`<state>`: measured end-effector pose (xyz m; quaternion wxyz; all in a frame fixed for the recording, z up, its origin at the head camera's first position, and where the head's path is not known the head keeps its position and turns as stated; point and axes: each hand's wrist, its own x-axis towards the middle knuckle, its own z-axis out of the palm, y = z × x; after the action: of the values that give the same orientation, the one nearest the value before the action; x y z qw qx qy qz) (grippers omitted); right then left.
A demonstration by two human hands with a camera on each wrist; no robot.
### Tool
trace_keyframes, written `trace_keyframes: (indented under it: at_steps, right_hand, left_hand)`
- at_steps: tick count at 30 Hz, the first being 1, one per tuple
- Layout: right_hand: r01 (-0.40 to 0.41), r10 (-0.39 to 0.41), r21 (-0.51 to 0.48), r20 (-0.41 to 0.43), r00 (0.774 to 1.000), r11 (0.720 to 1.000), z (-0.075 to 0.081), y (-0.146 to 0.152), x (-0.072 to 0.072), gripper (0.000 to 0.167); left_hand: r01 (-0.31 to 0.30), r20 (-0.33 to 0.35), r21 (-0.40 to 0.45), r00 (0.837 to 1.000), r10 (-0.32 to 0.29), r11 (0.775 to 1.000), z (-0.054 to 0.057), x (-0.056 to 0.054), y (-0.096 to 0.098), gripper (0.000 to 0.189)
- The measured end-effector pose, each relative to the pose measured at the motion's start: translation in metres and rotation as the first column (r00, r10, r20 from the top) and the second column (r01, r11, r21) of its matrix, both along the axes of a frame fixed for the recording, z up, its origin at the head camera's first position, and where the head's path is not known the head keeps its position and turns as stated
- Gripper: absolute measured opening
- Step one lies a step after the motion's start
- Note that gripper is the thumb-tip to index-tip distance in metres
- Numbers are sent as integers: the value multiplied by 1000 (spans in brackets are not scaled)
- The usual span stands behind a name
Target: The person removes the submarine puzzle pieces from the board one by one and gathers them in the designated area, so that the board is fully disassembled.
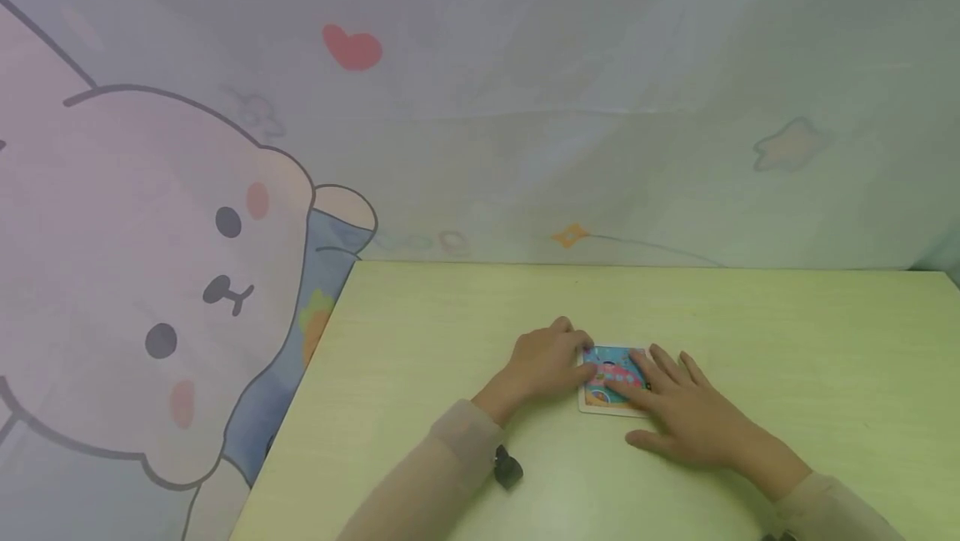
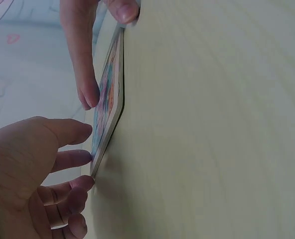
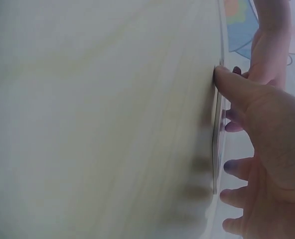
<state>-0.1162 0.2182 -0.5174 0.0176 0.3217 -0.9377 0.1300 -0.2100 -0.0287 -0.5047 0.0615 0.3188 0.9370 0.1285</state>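
A small flat picture board point(image 1: 611, 403) with a pale border and a blue and pink print lies on the table. My left hand point(image 1: 546, 362) grips its left side, thumb over the border and bent fingers at the far left corner. In the left wrist view the left hand's point(image 2: 23, 169) fingertips meet the board's point(image 2: 107, 107) edge. Spread over the right part of the board is my right hand point(image 1: 693, 416), its fingers fairly straight and its thumb apart on the near side. The right wrist view shows the board point(image 3: 216, 144) edge-on beside the right hand point(image 3: 272, 139).
The light yellow-green table point(image 1: 420, 341) runs back to a printed cloth point(image 1: 525, 149) with a large bear, hearts and stars. A small black object point(image 1: 507, 468) sits at the left cuff.
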Motion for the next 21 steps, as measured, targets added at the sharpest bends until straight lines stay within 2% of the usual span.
trace_keyframes:
  at_steps: [9, 14, 21]
  right_hand:
    - [14, -14, -4, 26, 1000, 1000, 0, -4, -1, 63]
    - [1, -1, 16, -4, 1000, 1000, -3, -4, -2, 55]
    - [-24, 23, -25, -45, 999, 999, -7, -2, -5, 53]
  left_hand:
    - [-16, 10, -7, 1000, 16, 1000, -3, 0, 7, 39]
    - [-32, 18, -17, 999, 33, 999, -2, 0, 8, 38]
    - [-61, 37, -20, 997, 62, 998, -2, 1, 8, 38]
